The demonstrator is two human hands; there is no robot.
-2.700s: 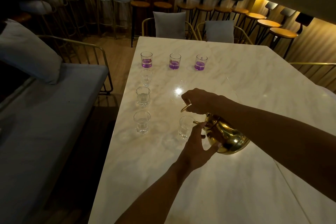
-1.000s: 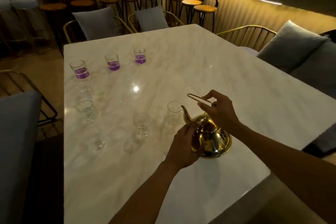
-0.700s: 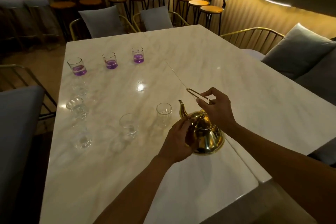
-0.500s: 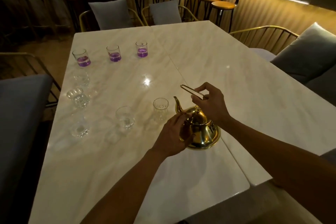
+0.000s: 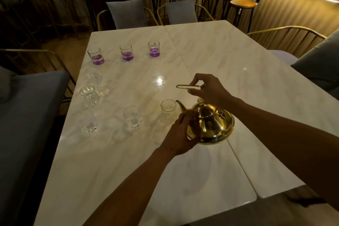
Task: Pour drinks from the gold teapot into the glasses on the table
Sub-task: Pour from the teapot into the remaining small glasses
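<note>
My right hand pinches the thin wire handle of the gold teapot, thumb & forefinger closed on it, other fingers curled loosely behind. The handle sticks out level to the left of my fingers, above the pot. My left hand sits against the pot's left side, fingers bent round the belly just under the spout, palm on the metal. So both hands have hold of the pot.

The teapot is upright, lid w/ its knob on top, base low over or on the marble table right by the seam between the two slabs; can't tell if it's touching. The spout points left, its tip just beside the rim of the nearest clear glass, not over it. Can't tell if that glass has anything in it.

Another clear glass stands left of that one, & three more run down the table's left edge. Far row: three straight tumblers w/ purple liquid low in each.

Grey-cushioned chairs at the far end, bar stools behind, grey bench on the left.
</note>
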